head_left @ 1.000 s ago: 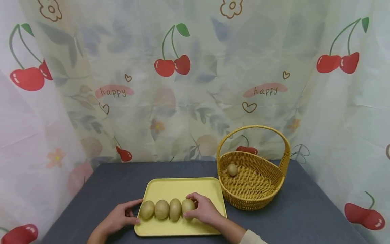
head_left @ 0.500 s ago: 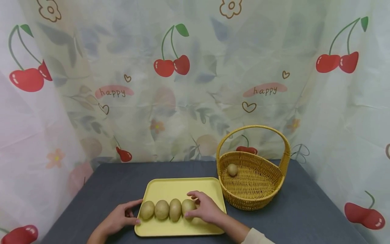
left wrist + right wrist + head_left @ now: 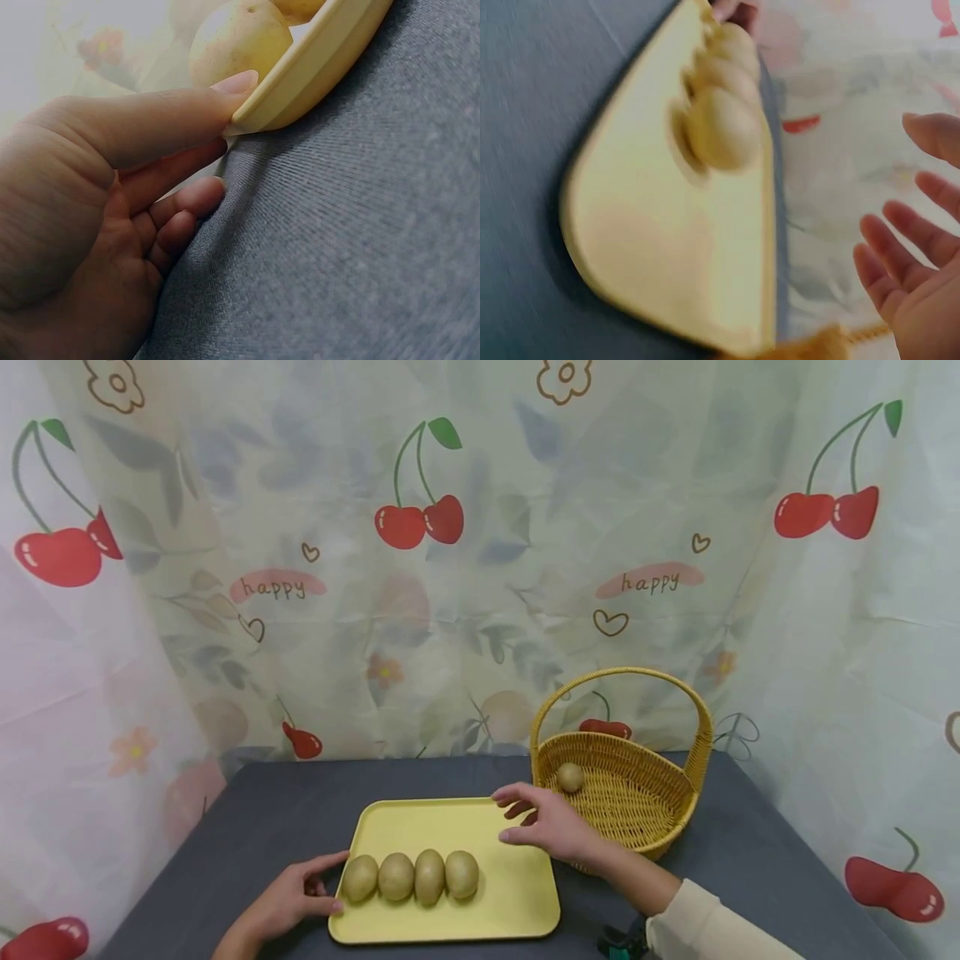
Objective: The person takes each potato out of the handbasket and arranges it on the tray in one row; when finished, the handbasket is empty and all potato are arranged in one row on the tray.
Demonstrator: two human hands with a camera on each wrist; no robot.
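Several brown potatoes (image 3: 429, 877) lie side by side in a row on a pale yellow tray (image 3: 517, 902). My left hand (image 3: 288, 893) rests at the tray's left edge, its thumb and forefinger spread apart along it. In the left wrist view, the thumb (image 3: 180, 116) touches the rim and the other fingers bend loosely below. My right hand (image 3: 551, 822) hovers over the tray's right side, holding nothing, with fingers spread and slightly bent. Behind it stands a wicker basket (image 3: 637, 768), partly covered by the hand and forearm. One potato (image 3: 570, 777) sits inside at the left.
A dark grey cloth (image 3: 300, 802) covers the table. The basket's tall arched handle (image 3: 622, 672) rises beside the tray's far right corner. A curtain (image 3: 480, 610) printed with cherries hangs behind and on both sides. A dark object (image 3: 626, 939) shows beneath the right sleeve.
My right hand has let go of the rightmost potato in the row and moved up and right toward the basket. The left hand, tray and potatoes keep their places.
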